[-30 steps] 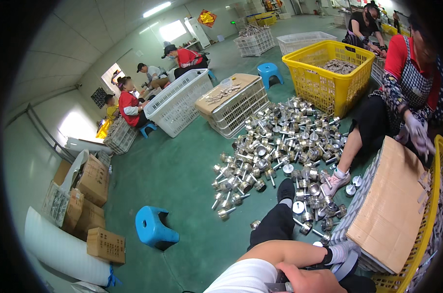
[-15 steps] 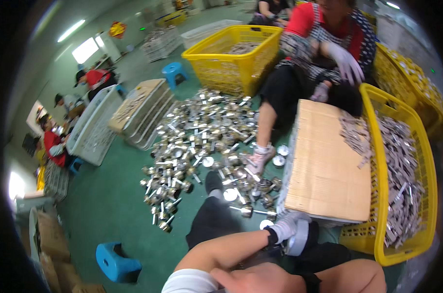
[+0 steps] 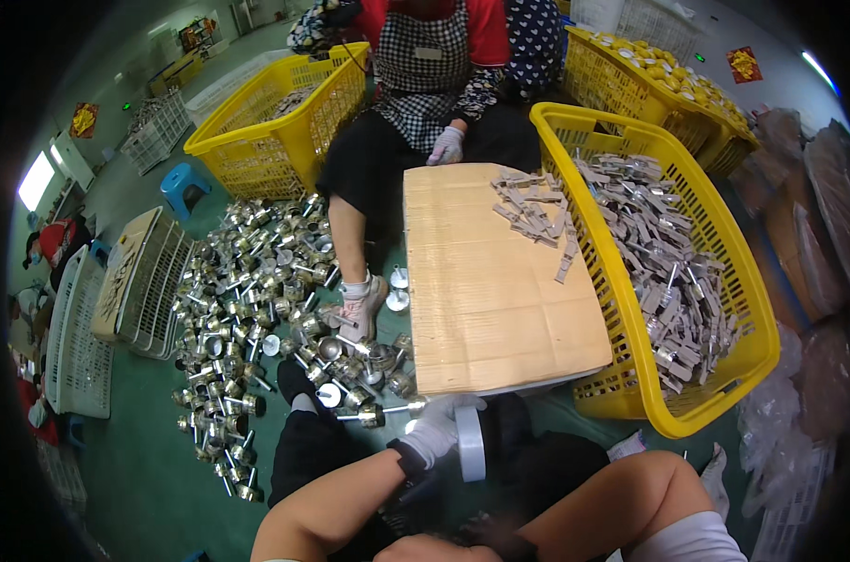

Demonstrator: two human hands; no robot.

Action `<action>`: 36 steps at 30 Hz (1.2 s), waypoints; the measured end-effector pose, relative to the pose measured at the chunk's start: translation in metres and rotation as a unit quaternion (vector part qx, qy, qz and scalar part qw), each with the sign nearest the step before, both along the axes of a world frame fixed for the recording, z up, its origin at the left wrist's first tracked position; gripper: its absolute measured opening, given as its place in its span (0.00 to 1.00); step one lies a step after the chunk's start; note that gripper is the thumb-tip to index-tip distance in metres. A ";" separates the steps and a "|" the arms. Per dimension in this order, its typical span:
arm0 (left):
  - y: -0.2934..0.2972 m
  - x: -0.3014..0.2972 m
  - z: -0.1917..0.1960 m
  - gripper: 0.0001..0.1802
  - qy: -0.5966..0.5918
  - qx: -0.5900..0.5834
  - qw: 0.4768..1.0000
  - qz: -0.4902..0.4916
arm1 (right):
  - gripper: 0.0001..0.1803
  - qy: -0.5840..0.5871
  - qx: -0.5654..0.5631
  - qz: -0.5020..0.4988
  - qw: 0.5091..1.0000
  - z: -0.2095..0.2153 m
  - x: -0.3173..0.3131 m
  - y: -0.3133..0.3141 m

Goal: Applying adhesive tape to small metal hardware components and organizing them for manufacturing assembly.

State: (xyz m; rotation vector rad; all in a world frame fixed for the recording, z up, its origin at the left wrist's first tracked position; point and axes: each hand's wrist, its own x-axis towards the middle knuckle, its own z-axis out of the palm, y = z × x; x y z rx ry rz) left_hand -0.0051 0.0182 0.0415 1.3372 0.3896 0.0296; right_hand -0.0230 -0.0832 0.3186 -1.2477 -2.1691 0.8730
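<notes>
My left hand (image 3: 436, 431), in a white glove with a dark band at the wrist, is closed on a roll of pale grey tape (image 3: 471, 444). It is just below the near edge of a cardboard-topped box (image 3: 500, 309). My right hand (image 3: 412, 550) shows only in part at the lower edge, beyond a black wristband. Its fingers are cut off from view. Several flat grey metal pieces (image 3: 535, 217) lie on the cardboard's far right corner. To the left, a heap of metal cups with rod stems (image 3: 247, 309) covers the floor.
A yellow basket (image 3: 636, 342) with many grey metal pieces stands against the box's right side. Across from me sits a person in a checked apron (image 3: 423, 56), one foot beside the heap. Another yellow basket (image 3: 285, 140), a blue stool (image 3: 183, 187) and pale crates (image 3: 80, 347) stand left.
My view has swung to the right, so the box and baskets appear farther left. My left hand keeps hold of the tape roll. The co-worker's raised gloved hand has moved.
</notes>
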 end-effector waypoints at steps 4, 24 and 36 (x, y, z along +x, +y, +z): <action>0.004 -0.002 0.007 0.14 -0.001 0.075 0.997 -0.022 | 0.14 0.013 0.043 -0.020 0.999 -0.004 -0.001 -0.001; 0.001 0.003 -0.016 0.11 -0.020 0.126 0.991 -0.028 | 0.19 0.039 0.189 -0.075 0.978 0.000 0.014 -0.006; -0.015 0.015 -0.022 0.16 0.018 0.030 0.996 0.080 | 0.22 0.005 0.052 -0.026 0.998 -0.004 0.001 0.000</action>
